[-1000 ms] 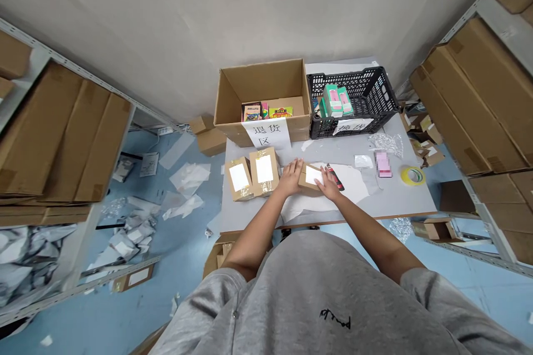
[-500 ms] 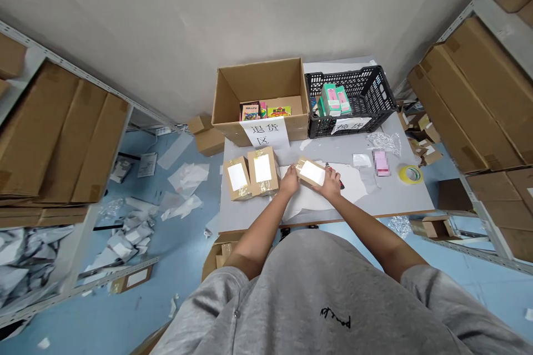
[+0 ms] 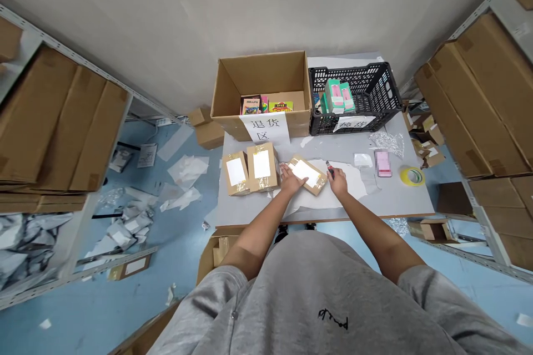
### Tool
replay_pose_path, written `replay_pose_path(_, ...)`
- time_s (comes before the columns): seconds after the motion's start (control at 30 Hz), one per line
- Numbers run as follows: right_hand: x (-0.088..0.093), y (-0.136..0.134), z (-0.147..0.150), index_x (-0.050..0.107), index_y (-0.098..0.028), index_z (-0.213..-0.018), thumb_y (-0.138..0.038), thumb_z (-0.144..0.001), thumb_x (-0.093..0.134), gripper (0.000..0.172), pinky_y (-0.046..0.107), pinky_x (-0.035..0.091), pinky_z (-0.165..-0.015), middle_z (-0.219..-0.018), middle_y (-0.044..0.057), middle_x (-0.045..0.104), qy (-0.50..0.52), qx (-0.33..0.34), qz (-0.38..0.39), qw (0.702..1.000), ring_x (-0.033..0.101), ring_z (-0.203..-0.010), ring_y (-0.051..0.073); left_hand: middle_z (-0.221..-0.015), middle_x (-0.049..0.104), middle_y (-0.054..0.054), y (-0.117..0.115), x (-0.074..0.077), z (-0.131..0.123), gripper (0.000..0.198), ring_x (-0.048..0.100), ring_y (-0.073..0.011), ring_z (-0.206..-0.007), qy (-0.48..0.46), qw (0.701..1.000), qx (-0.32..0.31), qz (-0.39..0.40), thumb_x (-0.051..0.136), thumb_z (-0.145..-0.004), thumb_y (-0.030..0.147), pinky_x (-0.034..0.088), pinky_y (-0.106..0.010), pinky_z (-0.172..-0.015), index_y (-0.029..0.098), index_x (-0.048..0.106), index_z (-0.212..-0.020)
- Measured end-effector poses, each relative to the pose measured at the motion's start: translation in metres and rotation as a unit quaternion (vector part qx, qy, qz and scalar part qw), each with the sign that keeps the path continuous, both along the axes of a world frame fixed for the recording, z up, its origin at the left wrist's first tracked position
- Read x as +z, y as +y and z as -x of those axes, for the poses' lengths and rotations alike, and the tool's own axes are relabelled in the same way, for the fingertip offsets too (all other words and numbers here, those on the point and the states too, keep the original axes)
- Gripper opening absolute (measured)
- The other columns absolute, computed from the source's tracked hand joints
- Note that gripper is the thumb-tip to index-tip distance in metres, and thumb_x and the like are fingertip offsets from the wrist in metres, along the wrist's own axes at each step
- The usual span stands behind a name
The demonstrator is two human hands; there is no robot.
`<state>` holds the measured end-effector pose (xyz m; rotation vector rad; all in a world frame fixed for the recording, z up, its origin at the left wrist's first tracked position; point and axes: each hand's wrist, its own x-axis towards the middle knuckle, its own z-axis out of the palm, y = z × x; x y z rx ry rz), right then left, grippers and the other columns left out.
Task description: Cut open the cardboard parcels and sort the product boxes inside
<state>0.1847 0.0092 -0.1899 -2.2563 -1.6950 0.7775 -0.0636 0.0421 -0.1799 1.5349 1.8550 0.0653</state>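
Note:
A small taped cardboard box (image 3: pixel 318 184) with a white label lies tilted on white paper at the middle of the table. My left hand (image 3: pixel 291 179) grips its left end, thumb along the near edge and fingers over the far corner. Just to the right of the box, my right hand (image 3: pixel 338 182) is closed around a red-and-black utility knife (image 3: pixel 330 169), its tip pointing away from me. The knife and box are apart. Two more labelled, taped boxes, a smaller one (image 3: pixel 236 173) and a taller one (image 3: pixel 262 166), stand left of my left hand.
Behind stand an open carton (image 3: pixel 225 125) with small colourful packs and a black crate (image 3: pixel 353 125) with green-and-pink boxes. A tape roll (image 3: pixel 412 176), pink card (image 3: pixel 383 163) and bubble wrap (image 3: pixel 388 143) lie at the right. Shelves with cartons (image 3: pixel 54 127) flank both sides.
The small box has come down flat onto the paper and turned. My right hand has left it and picked up the utility knife. My left hand stays on the box.

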Motion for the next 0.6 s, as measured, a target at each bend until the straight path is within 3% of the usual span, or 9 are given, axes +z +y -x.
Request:
replay_pose_path(0.13,-0.012,0.019,-0.008,0.061,-0.02,-0.156,-0.038,-0.117,0.039,0.049,0.036,0.046,-0.114,-0.155,0.017,0.059,-0.038,-0.014,0.045,0.998,0.053,-0.139,0.03,-0.185,-0.015,-0.034,0.006,-0.006,-0.002,0.151,0.002,-0.0478,-0.175,-0.01,1.0,-0.002,0.0,0.078,-0.086,0.08,0.027,-0.05,-0.138,0.004,-0.015,-0.177)
replay_pose_path(0.33,-0.035,0.029,-0.009,0.057,-0.019,-0.154,-0.027,-0.105,0.067,0.05,0.036,0.05,-0.104,-0.15,0.018,0.057,-0.122,0.006,0.163,0.979,0.055,-0.139,0.032,-0.186,-0.02,-0.027,0.016,-0.007,0.012,0.144,0.004,-0.0428,-0.176,-0.062,0.997,-0.05,-0.017,0.086,-0.087,0.065,0.027,-0.047,-0.139,0.011,-0.009,-0.181)
replay_pose_path(0.5,-0.05,0.025,-0.014,0.053,-0.018,-0.154,-0.018,-0.103,0.065,0.052,0.037,0.052,-0.102,-0.146,0.021,0.057,-0.129,0.007,0.163,0.978,0.056,-0.138,0.032,-0.186,-0.027,-0.018,0.01,-0.011,0.0,0.134,-0.011,-0.037,-0.176,-0.086,0.996,-0.015,-0.009,0.076,-0.093,0.045,0.017,-0.045,-0.143,0.013,-0.022,-0.18)
replay_pose_path(0.6,-0.052,0.026,-0.021,0.056,-0.018,-0.152,-0.015,-0.1,0.062,0.053,0.039,0.052,-0.103,-0.144,0.021,0.058,-0.098,0.014,0.154,0.983,0.057,-0.136,0.033,-0.185,-0.027,-0.015,0.01,-0.012,-0.009,0.129,-0.013,-0.0372,-0.175,-0.065,0.998,0.003,0.012,0.066,-0.098,0.055,0.011,-0.053,-0.144,0.014,-0.027,-0.178)
